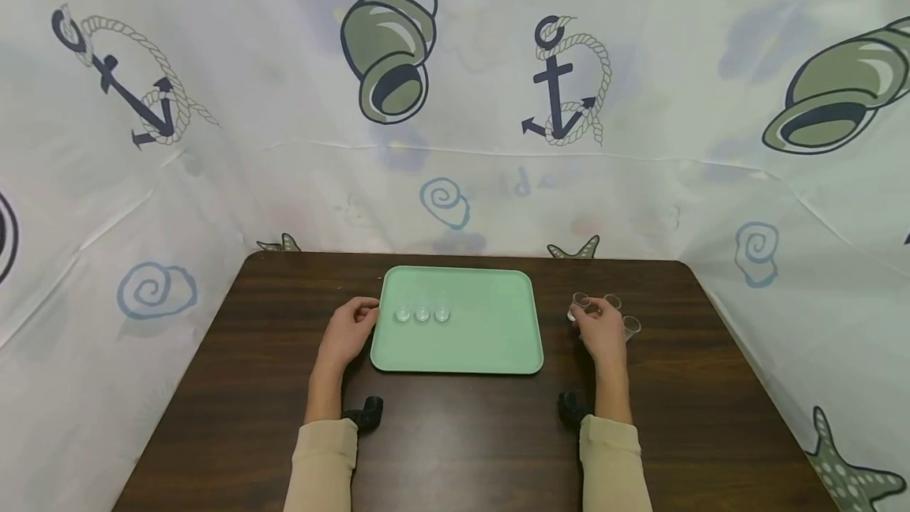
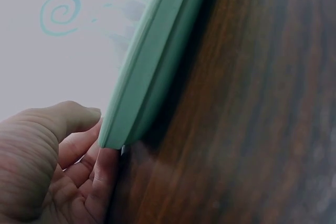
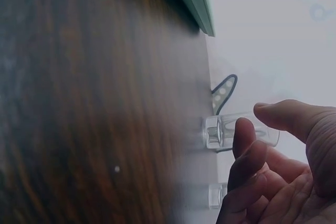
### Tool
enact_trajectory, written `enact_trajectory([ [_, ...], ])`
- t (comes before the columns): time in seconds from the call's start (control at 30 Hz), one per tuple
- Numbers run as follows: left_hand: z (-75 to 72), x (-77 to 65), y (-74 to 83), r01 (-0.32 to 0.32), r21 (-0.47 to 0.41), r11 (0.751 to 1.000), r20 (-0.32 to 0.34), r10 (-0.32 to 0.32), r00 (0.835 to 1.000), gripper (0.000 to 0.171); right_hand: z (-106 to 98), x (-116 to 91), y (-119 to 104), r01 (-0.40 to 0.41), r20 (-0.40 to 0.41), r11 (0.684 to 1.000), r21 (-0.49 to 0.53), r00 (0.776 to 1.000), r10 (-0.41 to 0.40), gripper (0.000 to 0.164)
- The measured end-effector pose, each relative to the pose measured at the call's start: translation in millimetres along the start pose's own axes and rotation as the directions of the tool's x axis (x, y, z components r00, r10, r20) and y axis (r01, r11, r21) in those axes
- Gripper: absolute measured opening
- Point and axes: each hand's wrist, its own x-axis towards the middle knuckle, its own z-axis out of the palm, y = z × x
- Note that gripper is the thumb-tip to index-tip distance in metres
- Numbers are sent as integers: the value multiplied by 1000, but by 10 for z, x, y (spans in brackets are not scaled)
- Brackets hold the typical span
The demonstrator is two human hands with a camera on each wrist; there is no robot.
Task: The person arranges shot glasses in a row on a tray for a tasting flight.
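Note:
A pale green tray (image 1: pixel 490 338) lies on the dark wooden table, with three small clear glasses standing in a row on its left half, the middle one (image 1: pixel 423 313) among them. My left hand (image 1: pixel 351 326) holds the tray's left edge. In the left wrist view the thumb is at the rim and the fingers (image 2: pixel 107 174) are curled below it. Right of the tray, my right hand (image 1: pixel 600 330) grips a small clear glass (image 3: pixel 215 132) between thumb and fingers; its thick base faces the tabletop.
Two more clear glasses stand by the right hand, one behind it (image 1: pixel 613 302) and one to its right (image 1: pixel 632 326). A patterned white curtain (image 1: pixel 483 204) hangs past the table's far edge. Dark straps (image 1: pixel 366 415) sit at both wrists.

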Motion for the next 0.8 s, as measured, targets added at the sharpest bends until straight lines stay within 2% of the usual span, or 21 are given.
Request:
enact_trajectory([
  [0.8, -16, -11, -6, 0, 13, 1000, -11, 0, 1000, 38, 85, -39, -109, 19, -1, 1000, 1, 1000, -19, 50],
])
